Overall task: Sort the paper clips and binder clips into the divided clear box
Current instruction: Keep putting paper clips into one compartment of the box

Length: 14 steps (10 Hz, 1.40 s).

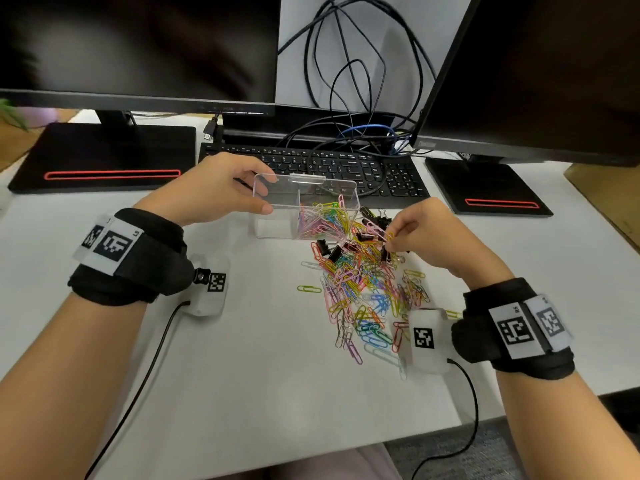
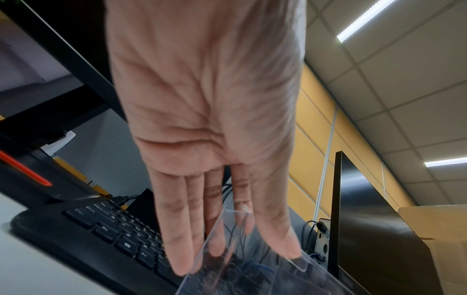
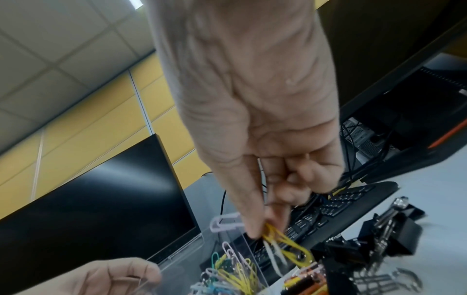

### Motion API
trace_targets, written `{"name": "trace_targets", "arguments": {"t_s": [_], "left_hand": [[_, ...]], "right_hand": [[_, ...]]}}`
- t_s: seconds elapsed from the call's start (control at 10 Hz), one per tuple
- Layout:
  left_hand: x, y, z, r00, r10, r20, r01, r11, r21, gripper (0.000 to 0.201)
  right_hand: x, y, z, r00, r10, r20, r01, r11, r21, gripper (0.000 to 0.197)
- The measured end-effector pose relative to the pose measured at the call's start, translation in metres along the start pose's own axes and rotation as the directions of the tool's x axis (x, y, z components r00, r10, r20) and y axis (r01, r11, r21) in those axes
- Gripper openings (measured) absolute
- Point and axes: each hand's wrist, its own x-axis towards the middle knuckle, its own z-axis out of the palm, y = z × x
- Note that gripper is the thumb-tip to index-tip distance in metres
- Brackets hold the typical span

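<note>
The left hand grips the light, slippery clear box by its left wall. The right compartment holds paper clips. Right hand pinches yellow clips, springy wire, above the tangled pile.

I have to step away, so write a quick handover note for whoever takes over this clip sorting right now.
Left hand holds the left end of the clear box, steadying it in front of the keyboard.
Right hand pinches a few paper clips, yellow among them, above the pile.
Done: the box's right compartment holds many paper clips; the left compartment looks empty.
Left: most paper clips are loose on the desk, and the black binder clips lie beside the box, unsorted.
</note>
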Motion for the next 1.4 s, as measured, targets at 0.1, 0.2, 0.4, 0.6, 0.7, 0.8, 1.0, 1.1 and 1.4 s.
{"name": "trace_targets", "arguments": {"t_s": [0.1,0.2,0.4,0.6,0.7,0.8,1.0,1.1,1.4], "left_hand": [[0.001,-0.002,0.0,1.0,0.004,-0.001,-0.004,1.0,-0.013,0.046],[0.001,-0.002,0.0,1.0,0.01,-0.004,-0.01,1.0,-0.023,0.046],[0.001,-0.003,0.0,1.0,0.016,-0.002,-0.016,0.999,-0.031,0.045],[0.001,-0.003,0.0,1.0,0.015,-0.002,-0.015,0.999,-0.029,0.045],[0.001,-0.002,0.0,1.0,0.014,0.0,-0.014,0.999,-0.029,0.046],[0.001,-0.002,0.0,1.0,0.018,0.001,-0.018,0.999,-0.034,0.046],[0.001,-0.002,0.0,1.0,0.017,0.002,-0.017,1.0,-0.025,0.048],[0.001,-0.002,0.0,1.0,0.017,0.006,-0.017,1.0,-0.019,0.048],[0.0,-0.001,0.0,1.0,0.012,0.01,-0.012,1.0,-0.02,0.046]], "right_hand": [[0.001,-0.004,-0.001,0.994,-0.045,-0.098,0.059,0.988,0.145,0.011],[0.002,-0.017,-0.002,0.978,-0.112,-0.178,0.154,0.958,0.241,0.008],[0.018,-0.048,0.009,0.944,-0.231,-0.235,0.3,0.899,0.319,0.005],[0.04,-0.061,0.026,0.934,-0.273,-0.232,0.31,0.94,0.143,0.008],[0.045,-0.061,0.032,0.942,-0.276,-0.191,0.282,0.959,0.004,0.005],[0.045,-0.059,0.033,0.952,-0.257,-0.164,0.254,0.966,-0.043,0.01],[0.036,-0.06,0.028,0.945,-0.273,-0.178,0.271,0.962,-0.034,0.02],[0.03,-0.063,0.026,0.954,-0.283,-0.103,0.271,0.955,-0.117,0.035],[0.019,-0.07,0.024,0.963,-0.271,0.006,0.248,0.87,-0.426,0.045]]}}
